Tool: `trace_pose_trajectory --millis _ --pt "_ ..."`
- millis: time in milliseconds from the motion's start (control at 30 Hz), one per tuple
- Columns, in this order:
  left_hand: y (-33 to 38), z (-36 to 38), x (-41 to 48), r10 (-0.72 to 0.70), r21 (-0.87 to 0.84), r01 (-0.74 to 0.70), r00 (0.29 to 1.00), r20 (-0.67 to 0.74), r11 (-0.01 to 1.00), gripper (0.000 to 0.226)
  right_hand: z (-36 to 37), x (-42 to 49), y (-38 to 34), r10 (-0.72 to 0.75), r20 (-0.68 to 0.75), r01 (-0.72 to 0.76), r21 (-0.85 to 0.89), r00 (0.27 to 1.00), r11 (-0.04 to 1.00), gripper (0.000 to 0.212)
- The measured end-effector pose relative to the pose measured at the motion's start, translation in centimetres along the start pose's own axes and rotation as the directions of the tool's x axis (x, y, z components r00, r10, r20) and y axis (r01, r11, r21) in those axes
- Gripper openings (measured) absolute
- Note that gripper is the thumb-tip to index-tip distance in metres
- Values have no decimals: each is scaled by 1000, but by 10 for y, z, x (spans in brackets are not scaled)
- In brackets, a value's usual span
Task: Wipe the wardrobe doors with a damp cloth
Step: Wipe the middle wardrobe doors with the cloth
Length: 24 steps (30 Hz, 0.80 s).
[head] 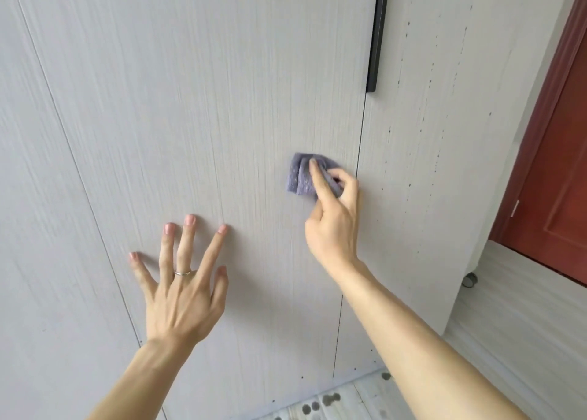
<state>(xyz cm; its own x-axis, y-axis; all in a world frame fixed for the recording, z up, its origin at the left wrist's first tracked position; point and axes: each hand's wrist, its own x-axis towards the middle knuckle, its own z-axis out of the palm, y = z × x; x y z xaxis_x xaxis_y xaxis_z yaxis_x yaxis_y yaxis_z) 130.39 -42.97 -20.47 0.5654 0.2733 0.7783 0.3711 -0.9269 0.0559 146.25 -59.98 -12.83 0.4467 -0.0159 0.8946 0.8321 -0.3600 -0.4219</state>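
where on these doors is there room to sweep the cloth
Open: the middle door above the left hand and cloth, up to the black handle, and the strip between that hand and the right hand. The right door past the seam is free but speckled with dark spots. Crowded: where the left hand lies spread.

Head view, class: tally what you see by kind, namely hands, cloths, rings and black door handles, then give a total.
Hands: 2, the left hand and the right hand
Cloths: 1, the purple cloth
Rings: 1, the ring on the left hand
Black door handles: 1, the black handle
Total: 5
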Motion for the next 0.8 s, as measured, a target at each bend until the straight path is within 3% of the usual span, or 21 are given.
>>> trace_pose_trajectory --millis 167,267,433,567,667,800 --pt "0 6 -1 27 -16 -28 999 -41 999 69 6 19 15 17 -210 -20 -16 978 1000 65" --pt "-1 6 -1 24 -15 -25 999 -28 1000 70 17 -58 36 124 -161 -125 3 979 992 65" --pt "-3 6 -1 37 -19 -37 999 -15 999 70 14 -170 54 202 138 -198 -45 970 979 65" --pt "-6 5 -3 47 -20 -47 999 -4 999 70 17 -136 40 183 83 -183 -11 980 983 60" --pt "-12 4 -5 67 -20 -67 998 5 998 68 20 -91 25 86 4 -86 17 996 996 56" --pt "-21 3 -12 92 -18 -91 996 11 996 65 21 -82 25 24 -28 -25 -36 999 999 56"
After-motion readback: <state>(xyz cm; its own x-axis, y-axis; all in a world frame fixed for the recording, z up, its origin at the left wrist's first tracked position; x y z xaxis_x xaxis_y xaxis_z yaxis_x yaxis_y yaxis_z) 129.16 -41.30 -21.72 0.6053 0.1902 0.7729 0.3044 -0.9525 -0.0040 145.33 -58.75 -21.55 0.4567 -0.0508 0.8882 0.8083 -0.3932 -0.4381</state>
